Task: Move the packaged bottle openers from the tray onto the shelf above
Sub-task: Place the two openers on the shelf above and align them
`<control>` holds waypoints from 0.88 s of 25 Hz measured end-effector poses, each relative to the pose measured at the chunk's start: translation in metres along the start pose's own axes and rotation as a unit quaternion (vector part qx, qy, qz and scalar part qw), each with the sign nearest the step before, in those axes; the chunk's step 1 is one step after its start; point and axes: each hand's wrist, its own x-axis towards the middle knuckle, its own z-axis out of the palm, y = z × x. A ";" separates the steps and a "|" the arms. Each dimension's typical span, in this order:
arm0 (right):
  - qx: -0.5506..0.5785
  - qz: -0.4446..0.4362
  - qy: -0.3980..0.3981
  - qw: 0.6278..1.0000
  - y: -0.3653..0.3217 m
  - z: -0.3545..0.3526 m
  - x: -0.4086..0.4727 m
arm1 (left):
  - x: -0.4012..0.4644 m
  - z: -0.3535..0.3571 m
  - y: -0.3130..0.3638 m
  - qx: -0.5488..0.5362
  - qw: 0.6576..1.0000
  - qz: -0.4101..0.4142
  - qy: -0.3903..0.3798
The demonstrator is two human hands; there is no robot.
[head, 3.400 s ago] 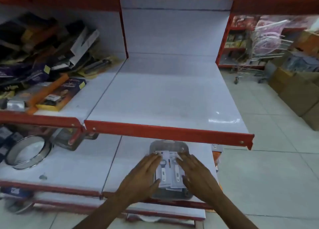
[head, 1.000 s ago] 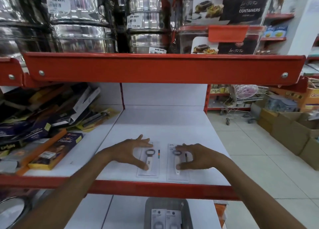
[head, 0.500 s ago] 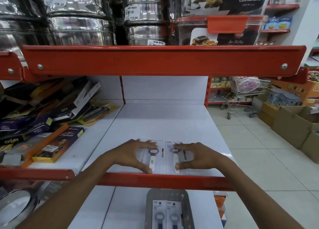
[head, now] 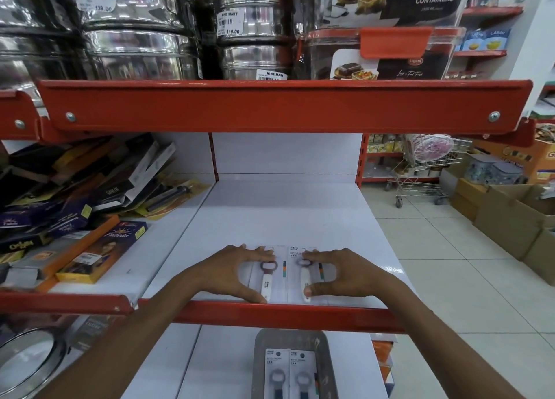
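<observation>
Bright, even store light, wide-angle view

Soft overhead light leaves faint shadows; glare streaks the steel tins (head: 141,50) and a spot on the white shelf (head: 393,270). Red shelf edge (head: 282,105) bows with lens distortion; corners blur.

Two packaged bottle openers on white cards, left one (head: 268,278) and right one (head: 306,281), flat side by side at the white shelf's (head: 288,218) front edge, centre frame, two more packs (head: 290,374) lying in the grey tray (head: 261,365) at bottom centre
</observation>
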 end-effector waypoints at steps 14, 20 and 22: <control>-0.007 0.009 -0.012 1.000 -0.002 -0.003 0.001 | 0.002 0.001 0.004 0.018 1.000 -0.003 -0.009; -0.017 0.013 -0.020 1.000 -0.001 -0.001 0.003 | 0.001 0.002 0.005 0.024 1.000 -0.003 -0.003; -0.023 0.016 -0.022 0.999 0.001 0.000 0.005 | 0.001 0.001 0.004 0.023 1.000 -0.003 -0.002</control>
